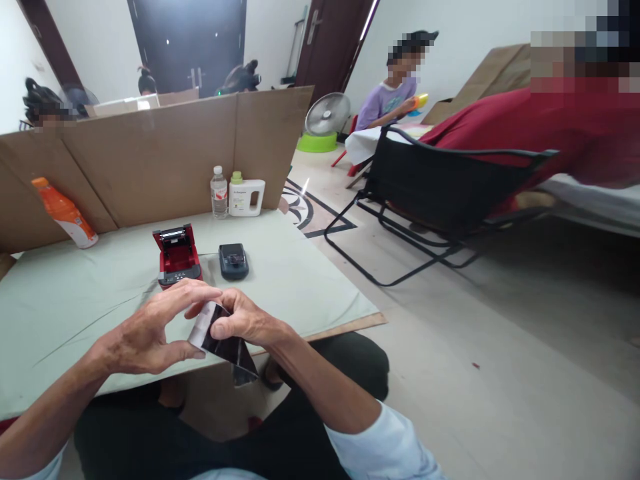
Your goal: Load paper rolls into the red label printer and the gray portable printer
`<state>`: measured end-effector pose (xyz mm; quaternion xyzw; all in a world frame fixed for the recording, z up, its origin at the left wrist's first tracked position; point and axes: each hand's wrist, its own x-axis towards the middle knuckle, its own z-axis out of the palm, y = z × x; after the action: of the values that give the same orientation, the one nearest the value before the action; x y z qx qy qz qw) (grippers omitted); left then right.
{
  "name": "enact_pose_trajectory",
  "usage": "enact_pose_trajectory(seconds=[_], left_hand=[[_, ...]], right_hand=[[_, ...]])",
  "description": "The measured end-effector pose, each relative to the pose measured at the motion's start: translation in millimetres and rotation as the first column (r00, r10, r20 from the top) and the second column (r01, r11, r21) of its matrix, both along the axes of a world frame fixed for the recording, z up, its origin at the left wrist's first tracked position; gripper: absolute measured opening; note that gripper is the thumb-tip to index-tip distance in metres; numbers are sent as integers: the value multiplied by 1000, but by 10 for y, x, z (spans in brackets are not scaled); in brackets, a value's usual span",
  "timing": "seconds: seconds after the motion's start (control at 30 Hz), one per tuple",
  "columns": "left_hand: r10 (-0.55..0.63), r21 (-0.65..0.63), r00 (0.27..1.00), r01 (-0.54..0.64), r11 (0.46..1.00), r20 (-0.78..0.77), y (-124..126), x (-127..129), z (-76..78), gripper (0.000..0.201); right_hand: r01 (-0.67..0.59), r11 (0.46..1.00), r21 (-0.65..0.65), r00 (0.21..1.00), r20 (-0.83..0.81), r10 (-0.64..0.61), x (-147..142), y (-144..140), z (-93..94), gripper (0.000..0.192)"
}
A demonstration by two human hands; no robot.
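Observation:
A small roll of glossy black-and-white paper [200, 325] is between my hands, above the table's near edge. Its loose dark end hangs down past that edge. My right hand [243, 319] grips the roll, with the thumb pressed on the dark strip. Around the pale side curves my left hand [150, 330], its thumb at the lower edge and its fingers over the top. Just beyond my hands stands a red and black label printer [179, 255] with its lid up, partly hidden by my left hand. A dark handheld device [233, 261] lies to its right.
A cardboard panel [165, 153] borders the table's [300, 287] far side. Before it stand an orange bottle [65, 213], a clear water bottle [219, 193] and a white jug [246, 198]. A black folding chair [445, 193], a fan [327, 115] and several people are beyond.

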<state>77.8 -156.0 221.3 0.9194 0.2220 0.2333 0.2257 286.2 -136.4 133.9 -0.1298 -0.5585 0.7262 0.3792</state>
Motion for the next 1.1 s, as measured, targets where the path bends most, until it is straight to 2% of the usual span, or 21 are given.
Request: enact_pose_trajectory(seconds=[0.1,0.2,0.3,0.37,0.47,0.67,0.9,1.0,1.1], left_hand=[[-23,45,996,27,999,-84,-14,8,99,67],[-8,138,970,43,990,-242,-49,66,187,65],[41,259,925,62,964,-377,-87,143,202,57],[41,299,916,87,950,-398,-101,178,184,48],[-11,272,931,117,955,-364,-95,178,162,43],[-67,170,968,110,979,-240,-48,86,136,61],[-101,78,985,113,991,-141,-34,59,65,61],[-83,35,987,89,995,-137,1,32,45,61],[18,28,995,-15,999,-102,40,-30,-28,66]], right_hand=[[-12,1000,21,999,38,12,11,8,22,42],[6,999,53,996,89,-11,-3,14,44,36],[43,999,34,987,156,-48,-23,15,53,31],[47,999,17,984,170,-49,-30,15,43,31],[28,999,18,990,138,-30,-33,13,3,30],[37,998,53,999,19,-38,-53,-9,-95,35],[54,998,30,998,-7,-54,-65,-54,-153,41],[67,998,15,998,8,-67,-71,-54,-192,42],[135,989,-53,991,6,-135,-97,-36,-225,41]])
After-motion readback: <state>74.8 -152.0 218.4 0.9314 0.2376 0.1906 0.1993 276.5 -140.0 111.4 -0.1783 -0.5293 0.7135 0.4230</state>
